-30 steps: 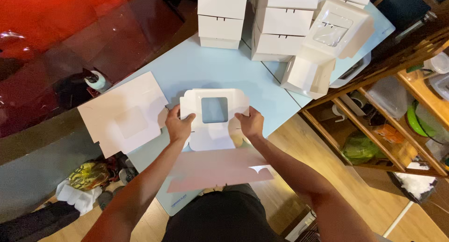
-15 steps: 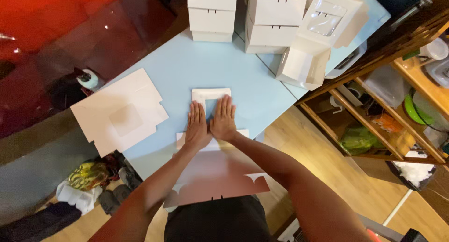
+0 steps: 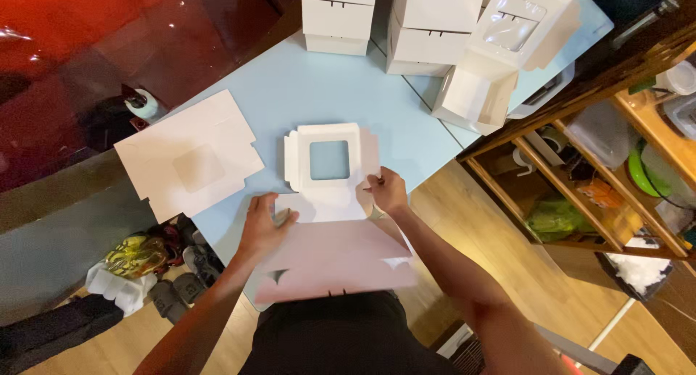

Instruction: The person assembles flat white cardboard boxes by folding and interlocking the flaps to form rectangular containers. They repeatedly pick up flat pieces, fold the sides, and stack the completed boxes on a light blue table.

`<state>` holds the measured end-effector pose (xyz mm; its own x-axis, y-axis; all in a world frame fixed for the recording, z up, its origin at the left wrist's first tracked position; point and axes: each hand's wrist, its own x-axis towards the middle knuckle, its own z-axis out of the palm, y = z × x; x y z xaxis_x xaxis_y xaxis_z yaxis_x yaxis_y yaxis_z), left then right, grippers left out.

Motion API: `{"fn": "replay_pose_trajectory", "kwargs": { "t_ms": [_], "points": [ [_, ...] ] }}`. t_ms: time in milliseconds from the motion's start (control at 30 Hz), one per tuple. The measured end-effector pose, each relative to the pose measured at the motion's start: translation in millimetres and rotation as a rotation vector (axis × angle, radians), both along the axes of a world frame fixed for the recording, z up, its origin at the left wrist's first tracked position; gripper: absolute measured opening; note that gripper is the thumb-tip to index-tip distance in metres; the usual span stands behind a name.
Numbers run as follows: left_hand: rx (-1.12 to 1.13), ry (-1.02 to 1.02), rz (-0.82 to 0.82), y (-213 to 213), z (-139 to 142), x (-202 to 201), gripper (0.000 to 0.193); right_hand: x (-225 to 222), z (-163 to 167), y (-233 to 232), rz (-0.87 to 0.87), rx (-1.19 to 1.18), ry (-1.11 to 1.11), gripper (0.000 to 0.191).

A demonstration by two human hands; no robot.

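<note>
White flat cardboard box blank with a square window [image 3: 330, 173] lies on the pale blue table [image 3: 290, 92]. Left hand [image 3: 262, 226] at seven o'clock and right hand [image 3: 388, 190] at four o'clock each pinch its edges, fingers clamped on card.

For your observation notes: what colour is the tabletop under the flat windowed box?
Pale blue tabletop, seen in the head view.

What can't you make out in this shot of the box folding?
- Head view: near edge of the flat windowed box is hidden by the person's body.
- Left hand and right hand cover the side flaps.
- Stacked white boxes are cut off by the top edge.
- Shelf items are too small.
</note>
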<state>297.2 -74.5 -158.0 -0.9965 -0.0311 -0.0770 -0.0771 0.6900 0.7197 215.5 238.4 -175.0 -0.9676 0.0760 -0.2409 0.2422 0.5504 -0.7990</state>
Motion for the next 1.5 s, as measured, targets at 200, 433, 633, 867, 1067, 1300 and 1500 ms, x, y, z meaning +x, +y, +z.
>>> {"fn": "replay_pose_trajectory", "kwargs": {
  "t_ms": [200,433,633,867,1067,1300,1500],
  "points": [
    [0.187,-0.001,0.125,6,13,-15,0.100,-23,0,-5,-0.068,-0.546,0.114,0.021],
    [0.212,0.199,0.105,-9,23,-66,0.069,-40,31,-1,0.086,-0.477,0.186,0.025],
    [0.216,0.086,-0.034,-7,18,-84,0.037,-40,42,-3,0.046,0.062,0.233,0.034],
    [-0.013,-0.010,-0.115,-6,12,-91,0.059,-23,25,-6,0.011,0.206,0.449,0.070],
    [0.434,0.397,0.037,-4,37,-145,0.086,11,25,-34,0.074,0.434,0.722,0.062],
    [-0.324,-0.049,-0.392,38,138,-251,0.090,51,25,-72,0.434,0.377,0.707,0.076],
    [-0.516,0.074,-0.589,59,131,-251,0.042,43,22,-82,0.617,0.444,0.588,0.082]
  ]
}}
